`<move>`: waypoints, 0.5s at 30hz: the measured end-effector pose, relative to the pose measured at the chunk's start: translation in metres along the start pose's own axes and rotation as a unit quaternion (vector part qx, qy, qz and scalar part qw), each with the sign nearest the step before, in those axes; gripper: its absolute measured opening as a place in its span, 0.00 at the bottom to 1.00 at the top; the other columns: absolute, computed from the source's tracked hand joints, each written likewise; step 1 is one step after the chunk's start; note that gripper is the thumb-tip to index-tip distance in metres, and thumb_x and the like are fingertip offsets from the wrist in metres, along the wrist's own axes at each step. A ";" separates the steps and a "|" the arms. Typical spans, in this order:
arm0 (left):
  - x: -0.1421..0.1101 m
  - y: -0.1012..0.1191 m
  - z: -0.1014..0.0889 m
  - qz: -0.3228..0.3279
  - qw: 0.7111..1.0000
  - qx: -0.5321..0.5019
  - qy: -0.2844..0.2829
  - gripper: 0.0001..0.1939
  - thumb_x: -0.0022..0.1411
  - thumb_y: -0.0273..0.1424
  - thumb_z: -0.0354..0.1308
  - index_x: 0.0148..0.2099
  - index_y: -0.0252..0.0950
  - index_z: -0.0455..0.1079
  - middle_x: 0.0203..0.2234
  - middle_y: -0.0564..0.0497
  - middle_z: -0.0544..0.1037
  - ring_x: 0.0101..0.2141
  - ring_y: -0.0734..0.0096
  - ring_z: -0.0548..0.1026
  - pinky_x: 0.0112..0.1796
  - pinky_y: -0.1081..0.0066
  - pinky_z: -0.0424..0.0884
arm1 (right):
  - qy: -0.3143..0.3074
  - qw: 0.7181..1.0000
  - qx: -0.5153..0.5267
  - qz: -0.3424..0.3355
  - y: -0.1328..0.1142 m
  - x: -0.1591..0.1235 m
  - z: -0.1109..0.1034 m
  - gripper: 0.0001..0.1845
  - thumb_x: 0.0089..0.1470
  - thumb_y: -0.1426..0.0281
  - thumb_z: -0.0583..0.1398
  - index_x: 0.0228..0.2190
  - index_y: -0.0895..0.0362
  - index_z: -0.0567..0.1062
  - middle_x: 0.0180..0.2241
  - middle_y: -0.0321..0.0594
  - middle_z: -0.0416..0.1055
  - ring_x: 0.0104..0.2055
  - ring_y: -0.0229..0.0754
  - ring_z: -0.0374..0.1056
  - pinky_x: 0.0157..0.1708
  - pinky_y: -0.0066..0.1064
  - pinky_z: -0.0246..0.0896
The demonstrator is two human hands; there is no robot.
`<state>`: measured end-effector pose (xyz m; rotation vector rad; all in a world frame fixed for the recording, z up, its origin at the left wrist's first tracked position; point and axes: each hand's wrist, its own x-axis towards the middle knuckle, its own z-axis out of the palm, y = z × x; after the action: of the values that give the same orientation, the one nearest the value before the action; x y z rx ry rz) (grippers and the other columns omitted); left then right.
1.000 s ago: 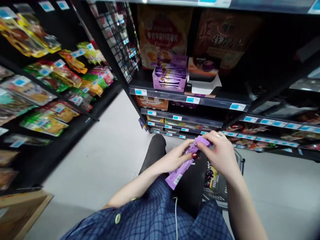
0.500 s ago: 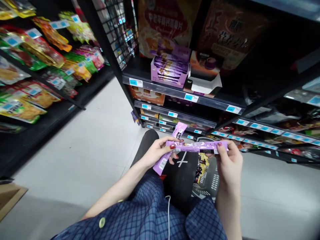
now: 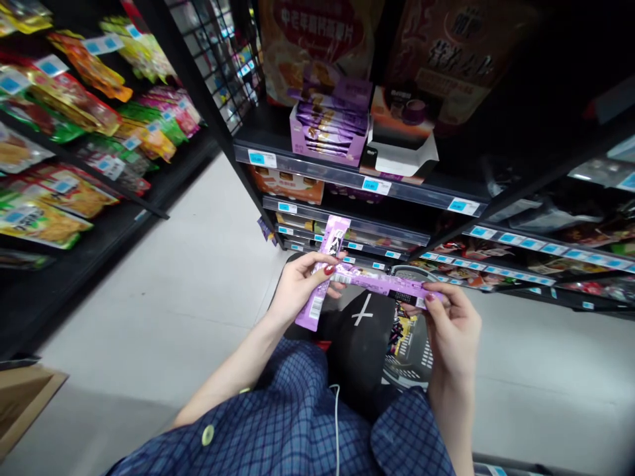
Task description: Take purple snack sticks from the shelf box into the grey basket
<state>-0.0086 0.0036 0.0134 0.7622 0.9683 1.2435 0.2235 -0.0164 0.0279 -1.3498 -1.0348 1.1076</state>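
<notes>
My left hand [image 3: 305, 281] pinches a purple stick packet [image 3: 310, 311] that stands nearly upright, its barcode end low and its top above my fingers. A second purple stick packet [image 3: 377, 282] lies crosswise between my hands, its left end under my left thumb. My right hand [image 3: 454, 320] grips the other end of that second packet between thumb and fingers. Both packets are held above my knees. Beyond them on the shelf stands an open purple box [image 3: 327, 149] with several similar stick packets inside.
A grey basket [image 3: 409, 367] with yellow and black packages stands beside my right leg. Next to the purple box is an opened brown and white box [image 3: 399, 158]. Racks of bagged snacks [image 3: 64, 99] line the left, and a cardboard box [image 3: 30, 400] sits at lower left.
The crosswise packet has tilted, its right end now lower than its left. My left hand has moved slightly left and up, and its packet stands more upright. The view has shifted a little.
</notes>
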 end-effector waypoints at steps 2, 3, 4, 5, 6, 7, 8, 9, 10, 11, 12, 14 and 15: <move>-0.002 0.001 0.000 0.010 1.000 0.019 -0.003 0.16 0.46 0.30 0.67 0.38 0.33 0.71 0.47 0.44 0.75 0.27 0.71 0.78 0.28 0.70 0.78 | -0.011 1.000 -0.017 -0.007 -0.001 -0.003 -0.003 0.13 0.46 0.64 0.65 0.36 0.53 0.73 0.29 0.38 0.76 0.26 0.42 0.74 0.31 0.36 0.72; -0.003 0.001 0.000 0.017 0.999 0.029 -0.002 0.17 0.44 0.29 0.68 0.39 0.34 0.71 0.47 0.45 0.75 0.29 0.70 0.78 0.30 0.69 0.78 | -0.014 1.000 -0.024 -0.008 -0.001 -0.005 -0.004 0.14 0.46 0.65 0.65 0.36 0.53 0.74 0.30 0.39 0.77 0.26 0.42 0.74 0.32 0.36 0.73; -0.004 0.001 -0.001 0.025 0.999 0.038 0.002 0.18 0.42 0.28 0.69 0.39 0.34 0.71 0.46 0.46 0.76 0.30 0.69 0.78 0.32 0.68 0.78 | -0.016 0.999 -0.028 -0.008 -0.001 -0.007 -0.005 0.14 0.45 0.66 0.66 0.37 0.53 0.74 0.32 0.39 0.77 0.27 0.42 0.74 0.33 0.36 0.73; -0.004 0.001 -0.001 0.034 0.998 0.048 0.010 0.19 0.41 0.28 0.69 0.38 0.34 0.72 0.45 0.46 0.76 0.32 0.68 0.78 0.33 0.68 0.78 | -0.017 0.999 -0.029 -0.005 -0.001 -0.008 -0.006 0.15 0.45 0.67 0.66 0.37 0.53 0.74 0.33 0.40 0.77 0.27 0.42 0.74 0.33 0.36 0.73; -0.004 0.000 -0.002 0.043 0.997 0.057 0.018 0.18 0.41 0.28 0.70 0.38 0.33 0.72 0.43 0.46 0.77 0.33 0.67 0.78 0.34 0.67 0.78 | -0.018 0.999 -0.028 -0.002 -0.001 -0.010 -0.006 0.15 0.44 0.68 0.66 0.37 0.53 0.74 0.34 0.40 0.77 0.27 0.41 0.74 0.34 0.36 0.73; -0.004 -0.001 -0.003 0.051 0.996 0.067 0.027 0.18 0.41 0.28 0.69 0.37 0.33 0.72 0.42 0.46 0.77 0.35 0.65 0.78 0.35 0.67 0.78 | -0.018 1.000 -0.024 -0.001 0.000 -0.011 -0.006 0.15 0.44 0.68 0.67 0.37 0.53 0.75 0.34 0.40 0.77 0.27 0.41 0.75 0.34 0.36 0.74; -0.004 -0.001 -0.004 0.058 0.995 0.075 0.035 0.17 0.41 0.29 0.70 0.37 0.33 0.73 0.40 0.46 0.78 0.36 0.64 0.78 0.35 0.67 0.77 | -0.018 1.000 -0.020 -0.002 0.000 -0.011 -0.006 0.15 0.44 0.68 0.67 0.37 0.53 0.75 0.35 0.40 0.77 0.27 0.41 0.75 0.34 0.35 0.74; -0.004 -0.002 -0.004 0.064 0.994 0.082 0.043 0.17 0.40 0.29 0.70 0.36 0.33 0.73 0.38 0.47 0.78 0.36 0.63 0.77 0.35 0.67 0.77 | -0.017 1.000 -0.016 -0.004 0.000 -0.012 -0.006 0.15 0.43 0.69 0.67 0.37 0.53 0.75 0.35 0.40 0.77 0.27 0.41 0.75 0.34 0.35 0.74; -0.004 -0.002 -0.005 0.068 0.993 0.086 0.051 0.17 0.40 0.30 0.70 0.35 0.33 0.74 0.36 0.47 0.78 0.36 0.63 0.78 0.35 0.67 0.77 | -0.015 1.000 -0.012 -0.007 0.000 -0.012 -0.006 0.14 0.43 0.69 0.67 0.36 0.54 0.75 0.35 0.40 0.77 0.27 0.41 0.75 0.34 0.35 0.74; -0.004 -0.002 -0.005 0.068 0.992 0.086 0.057 0.17 0.39 0.30 0.71 0.34 0.33 0.74 0.34 0.48 0.78 0.35 0.63 0.78 0.34 0.67 0.77 | -0.013 1.000 -0.008 -0.010 -0.001 -0.012 -0.005 0.14 0.43 0.69 0.67 0.36 0.54 0.75 0.35 0.40 0.77 0.27 0.40 0.75 0.34 0.34 0.74; -0.004 -0.001 -0.004 0.067 0.992 0.084 0.062 0.17 0.38 0.31 0.71 0.34 0.33 0.74 0.33 0.49 0.78 0.33 0.64 0.78 0.32 0.68 0.78 | -0.012 1.000 -0.006 -0.010 -0.001 -0.012 -0.005 0.14 0.43 0.70 0.67 0.36 0.54 0.76 0.35 0.40 0.77 0.27 0.40 0.75 0.34 0.34 0.74; -0.004 0.000 -0.003 0.063 0.993 0.077 0.069 0.17 0.38 0.32 0.71 0.32 0.33 0.74 0.30 0.50 0.78 0.28 0.67 0.78 0.30 0.69 0.78 | -0.015 1.000 -0.009 -0.006 -0.003 -0.012 -0.005 0.14 0.44 0.69 0.67 0.36 0.53 0.76 0.34 0.40 0.78 0.28 0.41 0.75 0.34 0.34 0.74; -0.004 0.001 -0.002 0.057 0.993 0.075 0.069 0.17 0.38 0.32 0.71 0.33 0.33 0.74 0.29 0.51 0.78 0.26 0.68 0.78 0.28 0.69 0.77 | -0.021 1.000 -0.012 -0.004 -0.004 -0.012 -0.006 0.15 0.44 0.69 0.67 0.37 0.53 0.76 0.34 0.40 0.78 0.29 0.42 0.75 0.34 0.34 0.74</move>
<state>-0.0113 -0.0005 0.0138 0.8675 1.1528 1.3480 0.2269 -0.0295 0.0323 -1.3461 -1.0867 1.1254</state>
